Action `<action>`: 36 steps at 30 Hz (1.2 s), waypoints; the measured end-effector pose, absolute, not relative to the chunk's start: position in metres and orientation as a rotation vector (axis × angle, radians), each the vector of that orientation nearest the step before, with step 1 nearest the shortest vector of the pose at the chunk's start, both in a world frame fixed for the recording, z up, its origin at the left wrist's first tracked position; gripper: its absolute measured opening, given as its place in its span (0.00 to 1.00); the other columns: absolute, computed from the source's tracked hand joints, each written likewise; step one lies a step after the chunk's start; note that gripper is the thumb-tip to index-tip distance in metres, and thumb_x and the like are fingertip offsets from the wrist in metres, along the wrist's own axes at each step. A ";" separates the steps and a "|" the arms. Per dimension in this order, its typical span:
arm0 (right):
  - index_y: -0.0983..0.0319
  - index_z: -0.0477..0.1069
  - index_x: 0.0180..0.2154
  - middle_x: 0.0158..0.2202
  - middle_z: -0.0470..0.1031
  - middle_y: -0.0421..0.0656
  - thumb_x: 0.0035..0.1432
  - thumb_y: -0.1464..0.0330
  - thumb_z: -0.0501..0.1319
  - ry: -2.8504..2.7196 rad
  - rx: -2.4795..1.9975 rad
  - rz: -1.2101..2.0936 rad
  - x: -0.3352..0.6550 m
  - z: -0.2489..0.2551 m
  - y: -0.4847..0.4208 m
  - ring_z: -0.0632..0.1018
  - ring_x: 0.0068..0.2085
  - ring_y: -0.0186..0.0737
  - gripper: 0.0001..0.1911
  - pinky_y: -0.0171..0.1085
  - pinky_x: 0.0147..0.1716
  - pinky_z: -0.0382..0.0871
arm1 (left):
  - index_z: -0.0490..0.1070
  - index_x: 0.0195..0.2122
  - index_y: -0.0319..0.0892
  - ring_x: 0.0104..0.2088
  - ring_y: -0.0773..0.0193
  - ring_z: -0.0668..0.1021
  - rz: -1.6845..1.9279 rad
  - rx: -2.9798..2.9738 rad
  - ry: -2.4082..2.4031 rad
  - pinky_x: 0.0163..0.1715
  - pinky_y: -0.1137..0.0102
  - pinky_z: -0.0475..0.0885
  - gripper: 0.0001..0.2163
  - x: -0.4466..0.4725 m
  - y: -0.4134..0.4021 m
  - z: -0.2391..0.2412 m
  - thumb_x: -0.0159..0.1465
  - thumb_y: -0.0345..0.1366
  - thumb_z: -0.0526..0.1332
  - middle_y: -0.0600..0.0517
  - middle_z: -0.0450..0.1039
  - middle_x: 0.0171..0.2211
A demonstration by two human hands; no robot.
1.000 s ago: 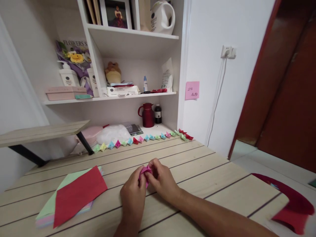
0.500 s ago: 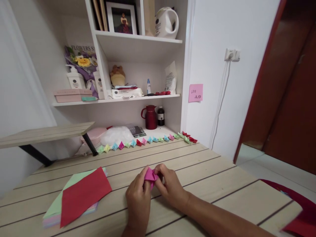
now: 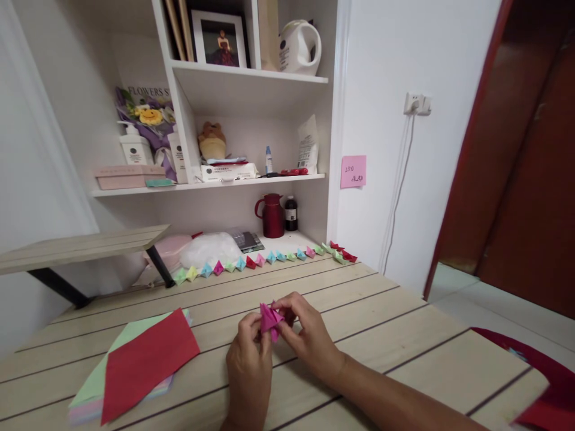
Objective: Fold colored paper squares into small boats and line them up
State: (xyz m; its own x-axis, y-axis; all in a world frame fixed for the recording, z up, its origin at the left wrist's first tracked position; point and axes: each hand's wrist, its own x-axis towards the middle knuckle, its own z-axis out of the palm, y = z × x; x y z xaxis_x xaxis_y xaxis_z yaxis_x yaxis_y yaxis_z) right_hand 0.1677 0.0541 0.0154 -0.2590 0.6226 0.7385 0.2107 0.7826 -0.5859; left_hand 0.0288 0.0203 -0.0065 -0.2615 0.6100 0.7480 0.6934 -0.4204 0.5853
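Both my hands pinch a small folded pink paper piece [image 3: 269, 318] just above the wooden table [image 3: 395, 335]. My left hand [image 3: 248, 365] grips its left side with closed fingers. My right hand [image 3: 308, 340] holds its right side, fingers curled around it. A stack of coloured paper sheets [image 3: 135, 365] with a red sheet on top lies to the left of my hands. A row of small folded paper shapes [image 3: 265, 258] in several colours lines the table's far edge.
White shelves [image 3: 242, 78] behind the table carry bottles, a framed picture, a white jug and a red kettle [image 3: 271, 215]. A wooden board on black legs [image 3: 81, 244] juts out at the left. A red object [image 3: 543, 383] lies at the lower right.
The pink piece has been worked between my fingers and now shows a pointed, more opened shape. My hands stayed in about the same spot; the view shifted slightly.
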 end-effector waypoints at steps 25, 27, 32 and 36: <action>0.59 0.70 0.40 0.38 0.72 0.43 0.51 0.80 0.57 -1.751 -0.616 0.461 0.169 0.023 0.057 0.72 0.39 0.39 0.15 0.38 0.40 0.69 | 0.70 0.42 0.46 0.37 0.58 0.83 -1.921 -1.875 -1.725 0.33 0.70 0.76 0.09 0.028 0.022 -0.003 0.62 0.37 0.57 0.48 0.81 0.38; 0.59 0.70 0.38 0.36 0.72 0.42 0.51 0.80 0.59 -1.744 -0.636 0.475 0.169 0.024 0.057 0.72 0.38 0.39 0.14 0.37 0.39 0.69 | 0.70 0.42 0.46 0.36 0.58 0.83 -1.895 -1.884 -1.701 0.33 0.70 0.76 0.08 0.029 0.022 -0.004 0.62 0.37 0.57 0.49 0.81 0.37; 0.57 0.75 0.44 0.40 0.72 0.43 0.54 0.81 0.56 -1.813 -0.582 0.526 0.170 0.023 0.057 0.74 0.43 0.40 0.20 0.38 0.44 0.70 | 0.71 0.42 0.46 0.34 0.59 0.83 -1.830 -1.890 -1.691 0.31 0.70 0.76 0.09 0.028 0.024 -0.008 0.62 0.36 0.56 0.49 0.81 0.36; 0.54 0.70 0.53 0.46 0.70 0.44 0.51 0.84 0.52 -1.884 -0.521 0.568 0.171 0.023 0.056 0.73 0.49 0.40 0.32 0.40 0.50 0.69 | 0.71 0.42 0.46 0.35 0.58 0.83 -1.794 -1.926 -1.660 0.31 0.70 0.76 0.09 0.029 0.025 -0.010 0.62 0.36 0.56 0.49 0.81 0.37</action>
State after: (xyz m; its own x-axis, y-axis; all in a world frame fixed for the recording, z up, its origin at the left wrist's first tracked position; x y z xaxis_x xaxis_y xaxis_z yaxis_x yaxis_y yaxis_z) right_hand 0.1708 0.0565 0.0232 -0.3533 0.5924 0.7240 0.0935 0.7924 -0.6028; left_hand 0.0292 0.0251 -0.0096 -0.2335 0.6433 0.7291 0.6770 -0.4307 0.5968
